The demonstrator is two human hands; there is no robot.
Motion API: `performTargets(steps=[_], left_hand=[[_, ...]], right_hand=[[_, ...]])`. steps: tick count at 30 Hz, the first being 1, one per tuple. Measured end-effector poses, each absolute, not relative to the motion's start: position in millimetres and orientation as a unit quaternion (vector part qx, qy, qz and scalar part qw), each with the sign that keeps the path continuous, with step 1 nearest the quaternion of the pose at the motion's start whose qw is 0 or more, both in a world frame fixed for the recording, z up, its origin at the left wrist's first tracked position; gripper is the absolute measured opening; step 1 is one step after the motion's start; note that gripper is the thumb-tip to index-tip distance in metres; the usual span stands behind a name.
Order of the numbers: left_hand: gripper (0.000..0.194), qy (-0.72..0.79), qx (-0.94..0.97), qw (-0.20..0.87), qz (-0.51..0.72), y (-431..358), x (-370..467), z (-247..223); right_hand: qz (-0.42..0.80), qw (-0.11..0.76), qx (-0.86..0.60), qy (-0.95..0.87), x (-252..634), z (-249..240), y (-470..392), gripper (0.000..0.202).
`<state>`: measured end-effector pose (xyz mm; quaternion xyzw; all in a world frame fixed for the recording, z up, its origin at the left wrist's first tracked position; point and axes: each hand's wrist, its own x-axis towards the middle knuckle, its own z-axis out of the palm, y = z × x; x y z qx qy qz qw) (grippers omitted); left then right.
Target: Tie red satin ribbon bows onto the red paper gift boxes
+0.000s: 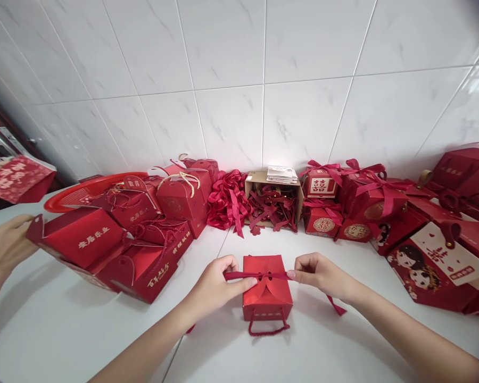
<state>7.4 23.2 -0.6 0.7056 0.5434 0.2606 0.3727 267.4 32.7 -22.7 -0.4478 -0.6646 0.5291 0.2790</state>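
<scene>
Left hand (219, 279) and right hand (319, 272): each grip is pinched closed on a red ribbon (280, 275) — stretched across the small red box (267, 298) — which stands on the bench (315, 346), with heaped ribbons (228, 199) beyond.

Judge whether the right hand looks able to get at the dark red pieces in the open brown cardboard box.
Probably yes: only bare white tabletop separates the right hand from the dark red pieces exposed in the brown cardboard box, though that hand would likely first have to release the red ribbon.
</scene>
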Motion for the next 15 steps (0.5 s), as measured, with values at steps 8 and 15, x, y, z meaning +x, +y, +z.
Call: performTargets(steps=[8, 15], left_hand=[[0.031, 0.518, 0.707, 0.401, 0.266, 20.6, 1.8, 1.6], [0.032, 0.456, 0.8, 0.25, 0.298, 12.7, 25.1, 21.5]], right_hand=[[0.633, 0.281, -0.399, -0.601, 274.9, 8.2, 16.7, 0.039], [0.705, 0.333, -0.339, -0.526, 268.9, 32.0, 6.8, 0.029]])
